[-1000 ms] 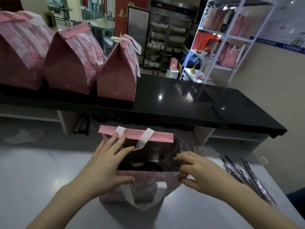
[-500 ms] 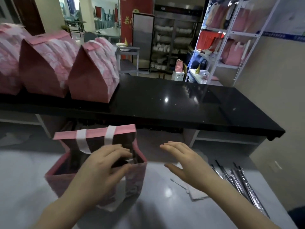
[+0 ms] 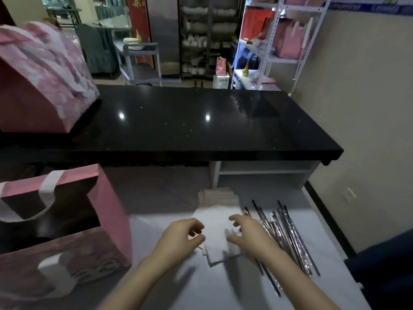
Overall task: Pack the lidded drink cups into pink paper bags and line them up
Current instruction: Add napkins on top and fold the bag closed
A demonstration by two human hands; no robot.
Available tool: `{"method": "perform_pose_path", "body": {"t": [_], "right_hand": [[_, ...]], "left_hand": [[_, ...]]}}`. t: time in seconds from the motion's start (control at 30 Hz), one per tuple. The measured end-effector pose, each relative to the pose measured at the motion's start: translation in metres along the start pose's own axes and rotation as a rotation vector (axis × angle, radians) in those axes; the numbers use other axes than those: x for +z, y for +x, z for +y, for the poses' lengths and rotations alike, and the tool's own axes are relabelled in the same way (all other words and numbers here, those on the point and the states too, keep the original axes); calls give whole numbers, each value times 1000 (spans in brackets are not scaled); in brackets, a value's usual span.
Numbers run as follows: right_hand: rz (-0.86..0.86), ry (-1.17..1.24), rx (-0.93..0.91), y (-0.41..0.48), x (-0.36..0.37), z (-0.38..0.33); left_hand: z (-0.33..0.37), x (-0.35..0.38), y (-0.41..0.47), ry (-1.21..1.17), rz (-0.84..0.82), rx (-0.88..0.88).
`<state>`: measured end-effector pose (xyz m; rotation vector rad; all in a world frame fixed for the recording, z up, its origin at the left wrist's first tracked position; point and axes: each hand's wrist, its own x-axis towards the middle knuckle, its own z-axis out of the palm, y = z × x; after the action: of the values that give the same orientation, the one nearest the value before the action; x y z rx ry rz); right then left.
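Both hands are set on a stack of white napkins (image 3: 218, 233): the left hand (image 3: 178, 237) is curled with thumb and fingertips pinched at the near-left corner, and the right hand (image 3: 248, 234) is spread over the right edge, thumb tucked under. One sheet is probably being peeled off while the stack is steadied. Nothing is lifted yet. An open pink bag (image 3: 64, 222) is stood well to the left of both hands, mouth up, ready for loading; its dark interior cannot be read for cups. Wrapped straws (image 3: 288, 233) are laid just right of the napkins. A closed bag (image 3: 42, 83) is parked on the black counter (image 3: 201, 124) beyond.
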<state>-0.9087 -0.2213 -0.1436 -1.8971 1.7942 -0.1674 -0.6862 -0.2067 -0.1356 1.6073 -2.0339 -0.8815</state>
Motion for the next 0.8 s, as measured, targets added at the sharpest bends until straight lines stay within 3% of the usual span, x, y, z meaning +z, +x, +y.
{"method": "perform_pose_path", "body": {"t": [0.3, 0.5, 0.8], "right_hand": [[54, 0, 27, 36, 35, 14], [153, 212, 22, 46, 45, 18], [217, 435, -37, 34, 35, 22]], "left_hand": [[-12, 47, 57, 63, -19, -106], [-16, 61, 66, -56, 36, -166], [-8, 59, 59, -165, 123, -87]]}}
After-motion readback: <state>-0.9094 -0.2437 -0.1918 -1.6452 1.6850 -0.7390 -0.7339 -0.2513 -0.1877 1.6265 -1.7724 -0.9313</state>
